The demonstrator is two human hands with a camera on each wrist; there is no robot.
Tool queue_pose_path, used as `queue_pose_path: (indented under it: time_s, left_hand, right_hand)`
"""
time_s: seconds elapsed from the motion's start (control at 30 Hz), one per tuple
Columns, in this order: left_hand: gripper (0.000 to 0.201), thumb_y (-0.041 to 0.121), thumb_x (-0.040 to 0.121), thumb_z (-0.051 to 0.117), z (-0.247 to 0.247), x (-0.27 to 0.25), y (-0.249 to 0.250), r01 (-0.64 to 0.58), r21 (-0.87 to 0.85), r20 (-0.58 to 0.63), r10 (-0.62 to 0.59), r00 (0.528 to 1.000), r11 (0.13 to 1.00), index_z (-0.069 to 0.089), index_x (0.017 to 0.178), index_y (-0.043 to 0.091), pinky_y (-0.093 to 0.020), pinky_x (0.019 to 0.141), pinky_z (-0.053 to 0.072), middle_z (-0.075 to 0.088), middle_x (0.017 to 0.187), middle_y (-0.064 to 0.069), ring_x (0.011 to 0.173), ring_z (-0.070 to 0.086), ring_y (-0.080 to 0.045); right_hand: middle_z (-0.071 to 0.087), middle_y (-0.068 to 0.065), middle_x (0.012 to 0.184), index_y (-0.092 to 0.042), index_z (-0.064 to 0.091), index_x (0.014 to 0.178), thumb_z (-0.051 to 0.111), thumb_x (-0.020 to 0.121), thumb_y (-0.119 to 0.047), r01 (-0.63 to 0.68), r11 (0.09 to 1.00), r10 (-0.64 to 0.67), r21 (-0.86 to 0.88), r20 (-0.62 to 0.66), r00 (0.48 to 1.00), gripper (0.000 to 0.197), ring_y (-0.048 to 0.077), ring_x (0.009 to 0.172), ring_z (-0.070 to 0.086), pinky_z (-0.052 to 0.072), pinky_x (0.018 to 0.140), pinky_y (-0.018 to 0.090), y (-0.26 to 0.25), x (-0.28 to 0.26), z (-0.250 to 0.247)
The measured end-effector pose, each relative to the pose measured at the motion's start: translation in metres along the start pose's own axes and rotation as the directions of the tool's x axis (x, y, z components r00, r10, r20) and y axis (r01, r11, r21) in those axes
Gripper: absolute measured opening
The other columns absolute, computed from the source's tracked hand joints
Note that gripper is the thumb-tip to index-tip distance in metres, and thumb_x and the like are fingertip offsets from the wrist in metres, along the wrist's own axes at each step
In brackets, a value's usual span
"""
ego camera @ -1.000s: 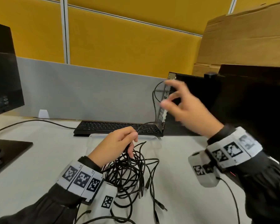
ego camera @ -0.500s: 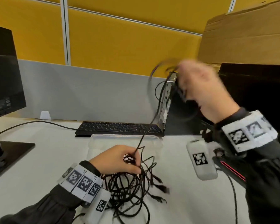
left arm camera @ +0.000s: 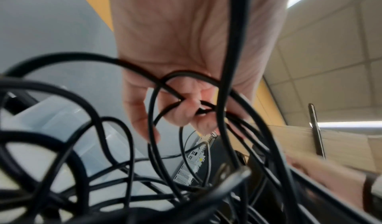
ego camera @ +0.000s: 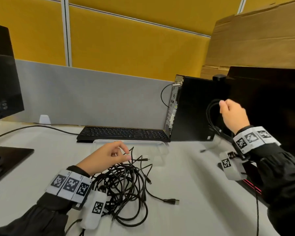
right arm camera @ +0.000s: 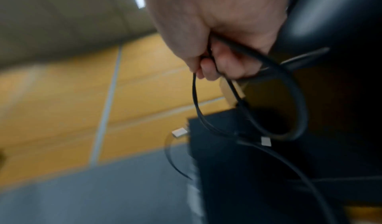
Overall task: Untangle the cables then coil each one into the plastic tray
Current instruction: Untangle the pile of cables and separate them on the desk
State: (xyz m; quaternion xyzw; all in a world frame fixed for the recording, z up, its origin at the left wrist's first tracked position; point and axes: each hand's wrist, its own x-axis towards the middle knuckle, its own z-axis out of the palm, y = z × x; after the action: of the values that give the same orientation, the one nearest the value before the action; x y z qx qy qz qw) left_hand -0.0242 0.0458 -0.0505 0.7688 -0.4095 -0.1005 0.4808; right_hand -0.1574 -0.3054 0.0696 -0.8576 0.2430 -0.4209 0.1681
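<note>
Your R hand was up off the desk, fingers curled tight round a coiled black cable, a few loops hanging below the knuckles in front of the black PC tower. R wrist view, blurry, showed the same: coil pinched between thumb and fingers, a light connector tip dangling under them. Your L hand sat low over the tangled cable pile, fingers loosely bent. L wrist view showed strands running between the fingertips, thumb and forefinger apparently pinching one thin strand, but can't tell how firm. The pile lay on the desk under and just right of the L fingers, one USB plug trailing out to the right. Clear plastic tray sat just beyond the L fingertips, against the keyboard; couldn't make out anything in it.
</note>
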Motion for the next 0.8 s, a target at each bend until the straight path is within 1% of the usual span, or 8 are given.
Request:
queue_pose_path:
  time_s: [0.13, 0.2, 0.3, 0.37, 0.47, 0.53, 0.6, 0.8]
  left_hand:
    - [0.012, 0.028, 0.084, 0.065, -0.001, -0.001, -0.004, 0.013, -0.081, -0.086, -0.02, 0.996, 0.997, 0.064, 0.086, 0.016, -0.03, 0.068, 0.037, 0.05, 0.057, 0.009, 0.065, 0.044, -0.015]
    - [0.011, 0.027, 0.084, 0.065, 0.0, -0.002, -0.005, 0.022, -0.109, -0.107, -0.034, 0.994, 0.994, 0.064, 0.085, 0.017, -0.032, 0.069, 0.041, 0.052, 0.062, 0.006, 0.067, 0.047, -0.016]
    - [0.006, 0.026, 0.084, 0.065, 0.001, -0.002, -0.007, 0.028, -0.169, -0.169, -0.057, 0.984, 0.985, 0.063, 0.083, 0.021, -0.033, 0.071, 0.046, 0.057, 0.068, 0.003, 0.072, 0.051, -0.018]
    - [0.004, 0.025, 0.085, 0.064, 0.003, -0.003, -0.009, 0.023, -0.193, -0.214, -0.065, 0.975, 0.981, 0.063, 0.084, 0.021, -0.034, 0.073, 0.048, 0.058, 0.067, 0.006, 0.073, 0.052, -0.018]
    - [0.003, 0.017, 0.089, 0.059, 0.006, -0.004, -0.007, -0.022, -0.252, -0.264, -0.047, 0.963, 0.967, 0.061, 0.088, 0.018, -0.029, 0.069, 0.049, 0.056, 0.07, 0.002, 0.072, 0.051, -0.016]
    - [0.009, 0.011, 0.091, 0.055, 0.006, -0.006, -0.006, -0.051, -0.351, -0.274, -0.05, 0.96, 0.935, 0.06, 0.09, 0.017, -0.025, 0.066, 0.05, 0.058, 0.071, 0.002, 0.071, 0.053, -0.012]
    - [0.014, 0.006, 0.092, 0.051, 0.005, -0.007, -0.004, -0.081, -0.443, -0.27, -0.046, 0.962, 0.893, 0.06, 0.093, 0.016, -0.026, 0.067, 0.051, 0.061, 0.068, 0.007, 0.07, 0.057, -0.008]
    - [0.018, 0.004, 0.089, 0.051, 0.002, -0.01, 0.0, -0.082, -0.59, -0.199, -0.047, 0.979, 0.803, 0.062, 0.1, 0.015, -0.03, 0.078, 0.055, 0.062, 0.09, -0.001, 0.085, 0.061, -0.012]
  right_hand:
    - [0.053, 0.014, 0.124, -0.008, 0.049, 0.125, 0.04, 0.097, -0.021, 0.061, 0.813, 0.263, -0.578, 0.459, 0.849, 0.031, 0.034, 0.112, 0.054, 0.044, 0.095, 0.041, 0.048, -0.009, 0.04]
    - [0.054, 0.008, 0.127, -0.014, 0.049, 0.13, 0.042, 0.096, -0.033, 0.165, 0.704, 0.334, -0.691, 0.527, 0.781, 0.039, 0.027, 0.112, 0.056, 0.044, 0.094, 0.035, 0.041, -0.022, 0.043]
    - [0.062, 0.002, 0.109, -0.017, 0.057, 0.119, 0.034, 0.099, -0.04, 0.333, 0.555, 0.184, -0.762, 0.503, 0.844, 0.038, 0.022, 0.097, 0.062, 0.044, 0.077, 0.031, 0.002, -0.039, 0.049]
    - [0.063, 0.002, 0.103, -0.02, 0.054, 0.119, 0.03, 0.099, -0.045, 0.403, 0.617, 0.031, -0.677, 0.532, 0.847, 0.039, 0.021, 0.093, 0.063, 0.043, 0.07, 0.03, -0.035, -0.054, 0.06]
    - [0.061, -0.003, 0.09, -0.025, 0.053, 0.119, 0.034, 0.094, -0.055, 0.279, 0.956, -0.1, -0.092, 0.791, 0.604, 0.043, 0.013, 0.079, 0.061, 0.048, 0.067, 0.028, -0.086, -0.088, 0.079]
    - [0.06, -0.001, 0.102, -0.023, 0.048, 0.125, 0.036, 0.091, -0.057, 0.079, 0.988, -0.151, 0.13, 0.917, 0.37, 0.049, 0.013, 0.085, 0.058, 0.05, 0.068, 0.025, -0.111, -0.113, 0.093]
    - [0.057, 0.002, 0.115, -0.021, 0.043, 0.128, 0.046, 0.088, -0.057, 0.047, 0.977, -0.213, 0.209, 0.937, 0.276, 0.054, 0.012, 0.092, 0.056, 0.047, 0.067, 0.022, -0.121, -0.133, 0.109]
    - [0.056, -0.002, 0.088, -0.019, 0.056, 0.099, 0.057, 0.091, -0.033, -0.165, 0.922, -0.246, 0.349, 0.86, 0.448, 0.015, 0.012, 0.078, 0.06, 0.056, 0.062, 0.03, -0.11, -0.142, 0.128]
